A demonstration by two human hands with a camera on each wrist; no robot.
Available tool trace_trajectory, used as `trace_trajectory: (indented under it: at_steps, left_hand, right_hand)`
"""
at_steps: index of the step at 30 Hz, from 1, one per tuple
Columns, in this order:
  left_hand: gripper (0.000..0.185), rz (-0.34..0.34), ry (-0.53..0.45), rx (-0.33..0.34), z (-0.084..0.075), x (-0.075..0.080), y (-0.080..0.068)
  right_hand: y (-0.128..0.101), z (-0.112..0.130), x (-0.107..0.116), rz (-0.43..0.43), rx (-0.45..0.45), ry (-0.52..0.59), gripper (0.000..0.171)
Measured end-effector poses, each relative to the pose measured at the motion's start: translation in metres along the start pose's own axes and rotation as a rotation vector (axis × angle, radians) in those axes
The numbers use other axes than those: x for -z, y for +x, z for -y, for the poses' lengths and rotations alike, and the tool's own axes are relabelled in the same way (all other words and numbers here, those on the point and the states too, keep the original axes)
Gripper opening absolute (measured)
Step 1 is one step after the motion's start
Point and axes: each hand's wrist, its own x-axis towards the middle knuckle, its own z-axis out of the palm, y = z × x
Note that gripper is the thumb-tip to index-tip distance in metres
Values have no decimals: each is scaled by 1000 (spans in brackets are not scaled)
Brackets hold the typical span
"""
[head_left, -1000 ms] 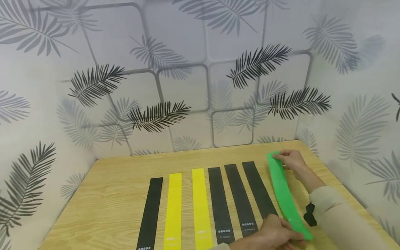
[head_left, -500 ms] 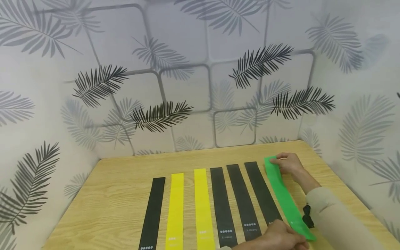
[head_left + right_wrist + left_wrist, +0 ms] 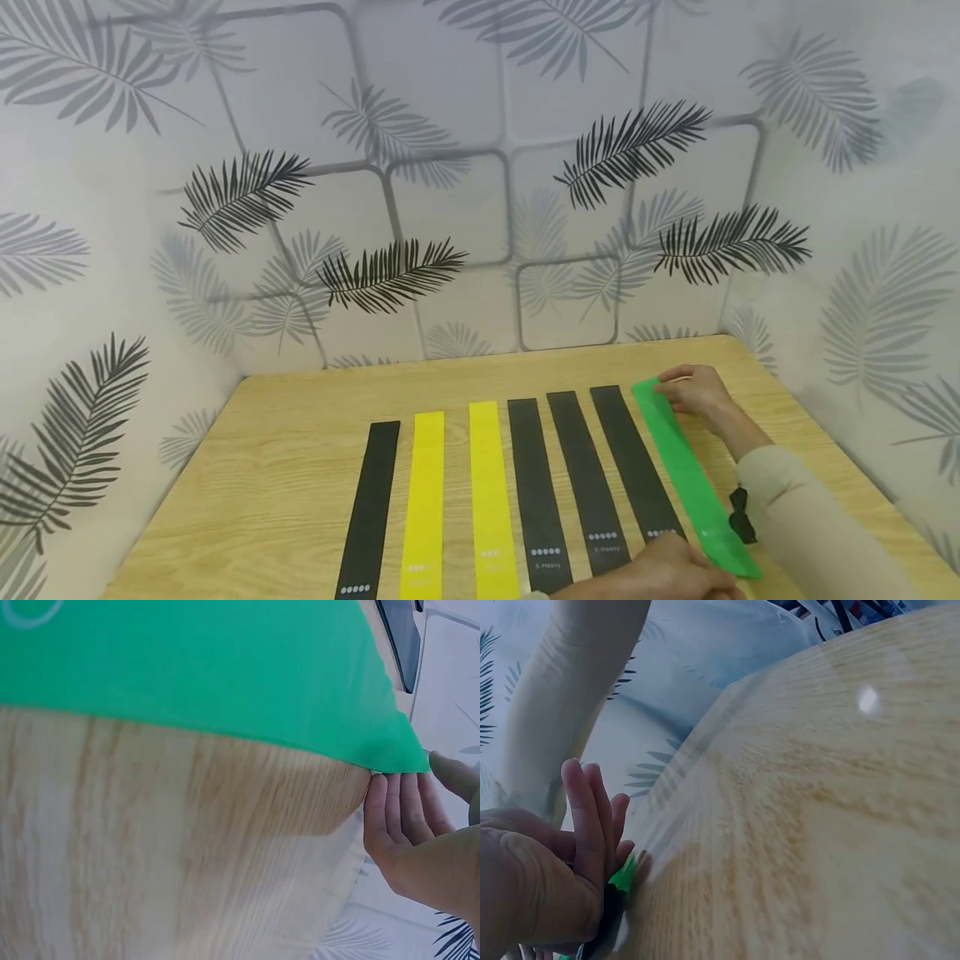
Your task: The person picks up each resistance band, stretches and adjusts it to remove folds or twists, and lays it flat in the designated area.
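Observation:
A green elastic band (image 3: pixel 686 475) lies stretched on the wooden table (image 3: pixel 285 467), rightmost in a row of flat bands. My right hand (image 3: pixel 678 392) pinches its far end; in the right wrist view the thumb and fingers of that hand (image 3: pixel 409 817) meet at the corner of the green band (image 3: pixel 187 667). My left hand (image 3: pixel 690 568) holds the near end at the table's front. In the left wrist view that hand (image 3: pixel 592 832) has straight fingers side by side, with a tip of the green band (image 3: pixel 622 876) showing beneath them.
Left of the green band lie three black bands (image 3: pixel 585 475), two yellow ones (image 3: pixel 457 492) and one more black band (image 3: pixel 367 508), all parallel. Leaf-patterned walls close the table at the back and both sides. Bare wood (image 3: pixel 757 392) runs between the green band and the right wall.
The green band's far end has come toward me and to the left, so the band now lies closer to the black bands. Both hands have kept their hold.

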Motion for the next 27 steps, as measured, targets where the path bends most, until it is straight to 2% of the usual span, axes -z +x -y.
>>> trace_trajectory:
  at_steps: [3, 8, 10, 15, 18, 20, 24, 27]
  left_hand:
    - [24, 65, -17, -12, -3, 12, -5]
    - [27, 189, -49, -55, -13, 48, -9]
    - [30, 222, -42, -110, -17, 67, -11]
    - [37, 234, 15, -284, -29, 122, -21]
    - [38, 203, 64, -390, -37, 160, -32]
    - [37, 151, 115, -455, -42, 188, -43]
    - [39, 15, 253, -533, -48, 244, -68]
    - [40, -116, 407, -578, -43, 280, -86]
  right_hand:
    - [1, 2, 1, 9, -1, 16, 45]
    - [2, 7, 5, -8, 19, 19, 44]
    - [1, 9, 9, -10, 44, 12, 46]
    - [-10, 10, 19, 12, 109, -24, 53]
    - [-19, 11, 26, 34, 154, -85, 55]
    - [-25, 13, 30, 49, 193, -149, 55]
    - [-37, 19, 35, 65, 283, -287, 54]
    - [-48, 23, 37, 70, 350, -357, 52]
